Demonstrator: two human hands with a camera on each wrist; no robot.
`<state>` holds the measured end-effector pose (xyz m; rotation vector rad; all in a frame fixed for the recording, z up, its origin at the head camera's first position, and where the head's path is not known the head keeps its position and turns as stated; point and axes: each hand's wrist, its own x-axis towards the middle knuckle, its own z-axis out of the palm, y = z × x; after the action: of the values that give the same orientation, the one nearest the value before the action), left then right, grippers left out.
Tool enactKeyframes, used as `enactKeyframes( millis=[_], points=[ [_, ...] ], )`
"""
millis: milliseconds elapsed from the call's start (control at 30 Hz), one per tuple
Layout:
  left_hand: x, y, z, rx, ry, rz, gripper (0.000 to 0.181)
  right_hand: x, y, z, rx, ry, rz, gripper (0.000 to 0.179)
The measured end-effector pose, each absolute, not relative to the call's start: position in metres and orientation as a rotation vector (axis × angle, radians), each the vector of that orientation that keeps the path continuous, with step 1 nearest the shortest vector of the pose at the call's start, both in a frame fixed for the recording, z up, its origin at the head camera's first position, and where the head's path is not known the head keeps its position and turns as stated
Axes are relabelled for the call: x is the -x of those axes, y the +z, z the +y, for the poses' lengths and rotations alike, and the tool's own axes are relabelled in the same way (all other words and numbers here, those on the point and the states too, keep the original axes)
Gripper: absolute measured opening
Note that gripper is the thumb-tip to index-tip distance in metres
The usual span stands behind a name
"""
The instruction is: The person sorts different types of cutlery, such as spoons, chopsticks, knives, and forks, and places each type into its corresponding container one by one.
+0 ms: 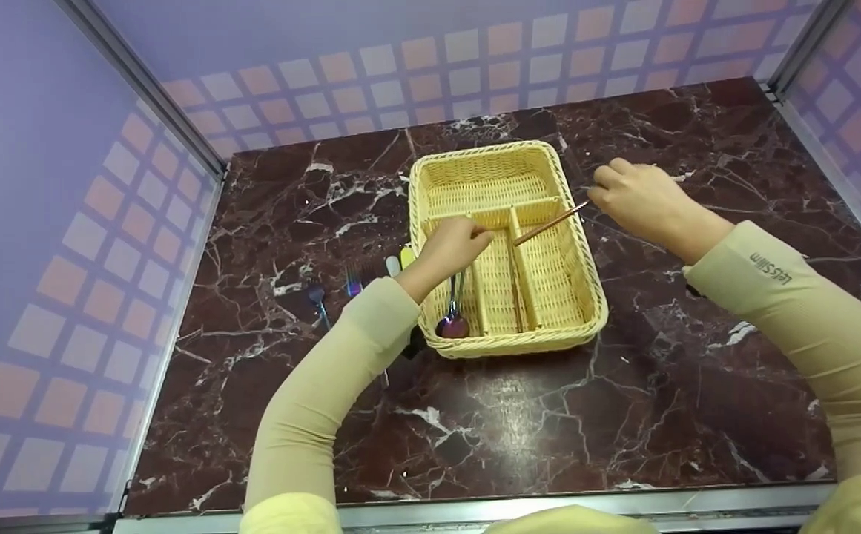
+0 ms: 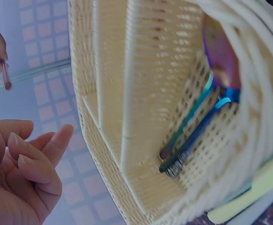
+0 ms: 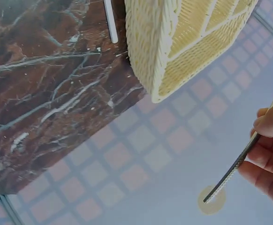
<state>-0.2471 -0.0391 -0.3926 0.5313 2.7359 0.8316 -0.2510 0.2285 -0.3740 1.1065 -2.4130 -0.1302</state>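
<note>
My right hand (image 1: 641,196) is raised past the right rim of a woven basket (image 1: 593,319). It pinches a thin coppery chopstick (image 1: 549,226), which slants down over the basket's right-hand compartments; the right wrist view shows thumb and fingers on this chopstick (image 3: 239,159). Another slim stick (image 1: 517,297) lies along the middle compartment. My left hand (image 1: 449,248) hovers over the left side of the basket. In the left wrist view its fingers (image 2: 40,176) are loosely bent around nothing. Iridescent spoons (image 1: 452,325) lie in the left compartment, bowls toward me.
Left of the basket, forks (image 1: 317,294) lie on the dark marbled table (image 1: 289,415), partly behind my left arm. Beside the basket wall are a yellow handle (image 2: 239,197) and a grey one (image 1: 393,265). Purple checkered walls (image 1: 371,67) enclose the table. A pale stick (image 3: 110,21) lies near the basket.
</note>
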Motion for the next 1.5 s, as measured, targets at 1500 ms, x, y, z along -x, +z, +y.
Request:
enactKeyframes(
  millis=[1500],
  points=[
    [0.228,-0.422,-0.032,-0.052,0.733,2.541,0.026,0.267,-0.382,0.245,-0.990,0.068,-2.551,0.015]
  ],
)
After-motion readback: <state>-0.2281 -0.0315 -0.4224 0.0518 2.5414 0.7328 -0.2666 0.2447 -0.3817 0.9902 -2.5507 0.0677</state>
